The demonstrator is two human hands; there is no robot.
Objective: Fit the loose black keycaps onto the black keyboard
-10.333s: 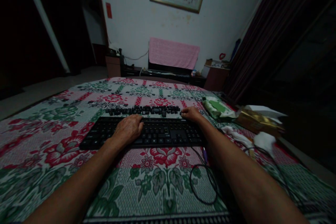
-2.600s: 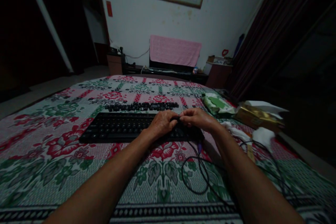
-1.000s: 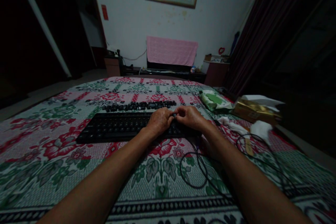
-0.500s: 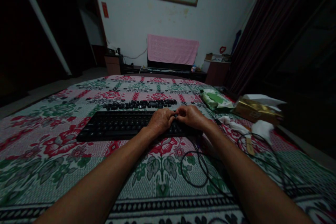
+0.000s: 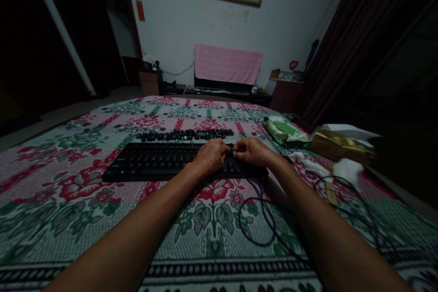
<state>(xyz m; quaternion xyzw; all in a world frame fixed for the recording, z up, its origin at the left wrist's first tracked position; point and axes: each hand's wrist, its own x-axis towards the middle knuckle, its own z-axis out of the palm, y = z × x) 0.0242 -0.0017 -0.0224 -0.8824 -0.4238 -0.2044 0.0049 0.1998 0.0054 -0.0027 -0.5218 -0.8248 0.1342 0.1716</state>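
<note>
A black computer keyboard (image 5: 150, 159) lies flat on the patterned cloth in front of me. My left hand (image 5: 211, 154) rests over its right half, fingers curled and bunched; what they hold, if anything, is hidden. Beside it, my right hand (image 5: 251, 151) is over the keyboard's right end, thumb and forefinger pinched together. A small pale spot shows at those fingertips, too small to name. The two hands' fingertips are close, with a narrow gap between. Just behind the keyboard, loose black keycaps (image 5: 185, 135) lie in a long row.
A floral cloth (image 5: 212, 242) covers the table. To the right are a black cable (image 5: 256, 242) in loops, crumpled white tissue (image 5: 347, 171), a green-and-white packet (image 5: 284, 130) and a gold tissue box (image 5: 337, 143). A pink towel (image 5: 227, 64) hangs against the far wall.
The fingertips of my two hands, touching or nearly so before, have drawn slightly apart. The view has shifted a little; the keyboard and keycaps stay in place.
</note>
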